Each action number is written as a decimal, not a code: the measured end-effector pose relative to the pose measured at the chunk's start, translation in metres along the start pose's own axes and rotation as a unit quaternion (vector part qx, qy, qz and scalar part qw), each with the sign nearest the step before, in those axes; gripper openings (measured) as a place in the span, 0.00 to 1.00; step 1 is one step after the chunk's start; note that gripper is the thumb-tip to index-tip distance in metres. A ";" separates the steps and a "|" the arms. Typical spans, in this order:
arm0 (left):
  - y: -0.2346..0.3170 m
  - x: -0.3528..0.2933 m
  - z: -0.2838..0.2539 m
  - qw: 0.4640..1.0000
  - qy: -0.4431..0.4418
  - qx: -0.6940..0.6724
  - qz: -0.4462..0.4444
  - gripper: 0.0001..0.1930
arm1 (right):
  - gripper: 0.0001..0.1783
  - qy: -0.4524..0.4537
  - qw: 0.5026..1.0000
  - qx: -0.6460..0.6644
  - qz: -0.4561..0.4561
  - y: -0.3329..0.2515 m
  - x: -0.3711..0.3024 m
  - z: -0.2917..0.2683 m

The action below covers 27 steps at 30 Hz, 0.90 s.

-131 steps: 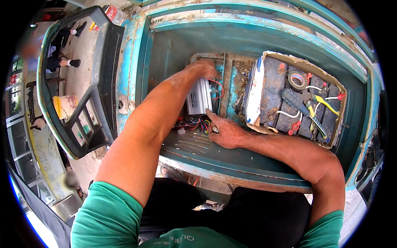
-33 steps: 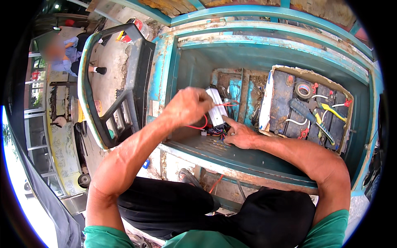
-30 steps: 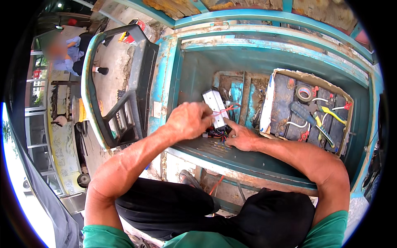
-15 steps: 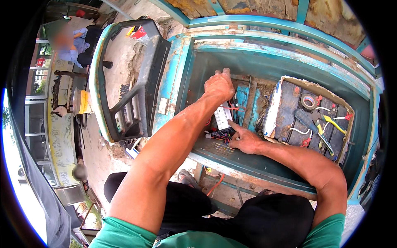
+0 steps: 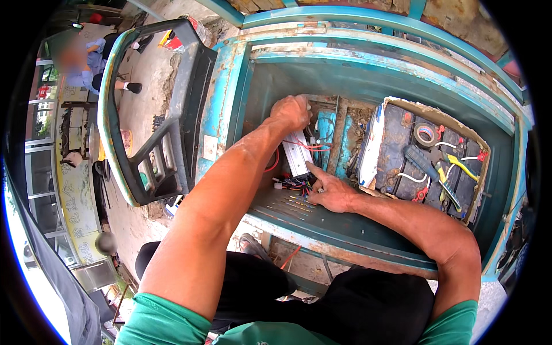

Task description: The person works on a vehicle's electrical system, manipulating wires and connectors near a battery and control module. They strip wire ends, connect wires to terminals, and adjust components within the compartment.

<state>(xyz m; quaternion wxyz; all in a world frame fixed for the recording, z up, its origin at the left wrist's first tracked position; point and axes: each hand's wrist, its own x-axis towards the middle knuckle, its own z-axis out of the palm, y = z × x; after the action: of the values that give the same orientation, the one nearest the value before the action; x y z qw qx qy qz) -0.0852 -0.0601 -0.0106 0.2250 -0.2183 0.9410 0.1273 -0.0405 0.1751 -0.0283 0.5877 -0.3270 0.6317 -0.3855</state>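
Teal metal bin (image 5: 368, 75), rusty at its rim, holds one silver box (image 5: 298, 154) at its left and one torn carton (image 5: 371, 152) of dark batteries (image 5: 394, 144), with one tape roll (image 5: 425, 134) on top. Left hand (image 5: 291, 112) covers the silver box's far end, its grip hidden, so I cannot tell its state; right hand (image 5: 333, 192) touches the near corner, thumb and forefinger apart. One yellow panel (image 5: 75, 213) bears unreadable writing.
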 end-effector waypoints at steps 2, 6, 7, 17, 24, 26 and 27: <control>0.006 -0.001 -0.012 1.000 -0.017 -0.021 -0.006 0.23 | 0.56 0.000 1.000 -0.003 0.001 0.002 0.001 -0.001; 0.023 -0.015 -0.038 0.991 -0.109 0.080 0.004 0.22 | 0.56 0.005 1.000 -0.009 0.001 0.002 0.000 -0.002; 0.024 -0.021 -0.039 0.983 -0.135 0.124 0.010 0.21 | 0.56 0.004 1.000 -0.007 -0.002 0.003 0.001 -0.001; 0.031 -0.024 0.005 0.911 -0.094 0.341 0.211 0.14 | 0.57 0.003 1.000 -0.009 -0.009 0.006 0.003 0.001; 0.018 -0.007 0.039 0.926 -0.141 0.291 0.194 0.18 | 0.57 -0.005 1.000 -0.004 0.000 0.000 -0.002 -0.002; 0.023 -0.007 0.043 0.921 -0.128 0.305 0.205 0.18 | 0.57 -0.007 1.000 -0.003 0.006 -0.001 -0.004 -0.004; 0.025 -0.008 0.046 0.921 -0.117 0.306 0.209 0.18 | 0.57 0.002 1.000 -0.007 0.001 0.000 -0.003 -0.003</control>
<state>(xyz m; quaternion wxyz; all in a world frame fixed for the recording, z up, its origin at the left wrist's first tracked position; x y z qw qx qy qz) -0.0737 -0.0205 -0.0428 0.3572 0.0795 0.9255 -0.0981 -0.0429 0.1778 -0.0274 0.5844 -0.3296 0.6358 -0.3816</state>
